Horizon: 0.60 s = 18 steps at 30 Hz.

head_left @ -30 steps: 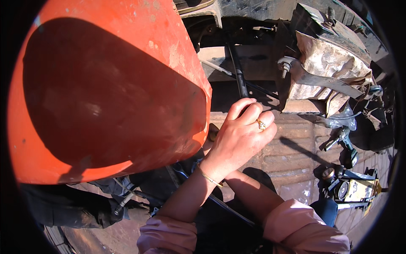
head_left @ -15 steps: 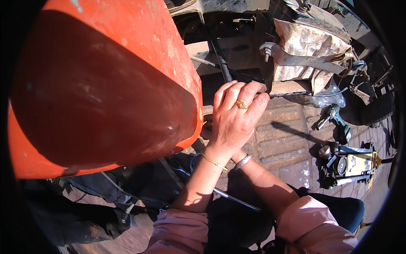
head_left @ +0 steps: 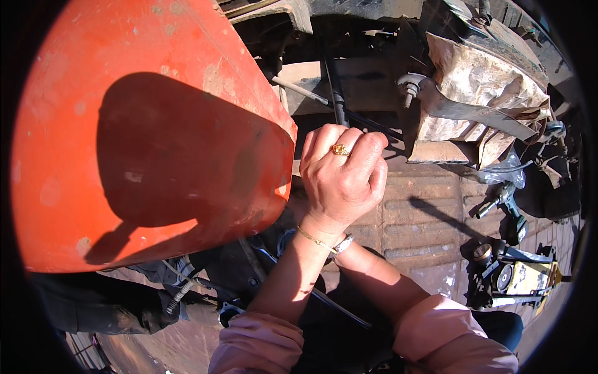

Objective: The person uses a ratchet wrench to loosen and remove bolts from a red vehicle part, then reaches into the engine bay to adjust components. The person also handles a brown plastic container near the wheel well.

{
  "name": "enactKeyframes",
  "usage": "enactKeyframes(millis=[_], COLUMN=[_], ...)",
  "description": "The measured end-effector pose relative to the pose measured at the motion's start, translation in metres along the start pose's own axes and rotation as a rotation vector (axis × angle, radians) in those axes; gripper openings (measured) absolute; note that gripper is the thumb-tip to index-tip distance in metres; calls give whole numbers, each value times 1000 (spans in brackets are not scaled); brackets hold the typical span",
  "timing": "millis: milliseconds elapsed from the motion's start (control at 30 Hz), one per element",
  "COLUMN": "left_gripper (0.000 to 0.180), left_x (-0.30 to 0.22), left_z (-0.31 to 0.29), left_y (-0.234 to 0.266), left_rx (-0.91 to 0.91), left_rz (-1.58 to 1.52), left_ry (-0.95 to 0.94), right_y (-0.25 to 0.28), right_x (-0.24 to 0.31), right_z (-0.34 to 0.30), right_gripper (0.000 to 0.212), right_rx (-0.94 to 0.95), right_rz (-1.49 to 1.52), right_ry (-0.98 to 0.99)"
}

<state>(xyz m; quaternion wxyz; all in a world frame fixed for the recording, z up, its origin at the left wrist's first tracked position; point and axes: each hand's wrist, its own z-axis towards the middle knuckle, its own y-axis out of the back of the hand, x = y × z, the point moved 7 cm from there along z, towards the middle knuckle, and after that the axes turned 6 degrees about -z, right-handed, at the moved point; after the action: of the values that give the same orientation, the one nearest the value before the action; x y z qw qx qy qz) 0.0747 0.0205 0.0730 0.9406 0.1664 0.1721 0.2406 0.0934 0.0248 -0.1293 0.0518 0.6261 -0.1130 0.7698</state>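
Note:
My left hand (head_left: 344, 171) wears a gold ring and bangle, and its fingers are curled down in a fist. A black rod (head_left: 337, 100) runs down to its knuckles from the far side; whether the fingers grip it is hidden. My right forearm (head_left: 380, 280) crosses beneath the left wrist, with a silver band (head_left: 343, 243) at its wrist. The right hand itself is concealed under the left one and beside the large orange-red panel (head_left: 205, 181). That panel's curved edge lies close to the left of my left hand.
Beyond my hands, a metal strap (head_left: 476, 112) with a bolt holds a box wrapped in torn whitish sheeting (head_left: 461, 75). On the paving at right are a cordless power tool (head_left: 509, 206) and a yellow-and-black trolley jack (head_left: 517, 277). A long metal bar (head_left: 339, 308) lies below my forearms.
My left fingers have curled tighter, from a looser bend into a fist. The view has shifted, and the dark shadow on the orange-red panel is smaller. The right hand's fingers are now hidden.

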Motion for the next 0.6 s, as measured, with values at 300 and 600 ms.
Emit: enactKeyframes(millis=[300, 600], left_gripper=[18, 13], left_x=[3, 1], left_z=[3, 5], left_y=[2, 10], left_rx=[16, 18], left_rz=[28, 37], left_ry=[-36, 33], right_y=[-17, -7], right_x=[-4, 1], right_z=[-5, -4], right_gripper=[10, 9], right_rx=[9, 34], right_rz=[0, 40], right_ry=[12, -16])
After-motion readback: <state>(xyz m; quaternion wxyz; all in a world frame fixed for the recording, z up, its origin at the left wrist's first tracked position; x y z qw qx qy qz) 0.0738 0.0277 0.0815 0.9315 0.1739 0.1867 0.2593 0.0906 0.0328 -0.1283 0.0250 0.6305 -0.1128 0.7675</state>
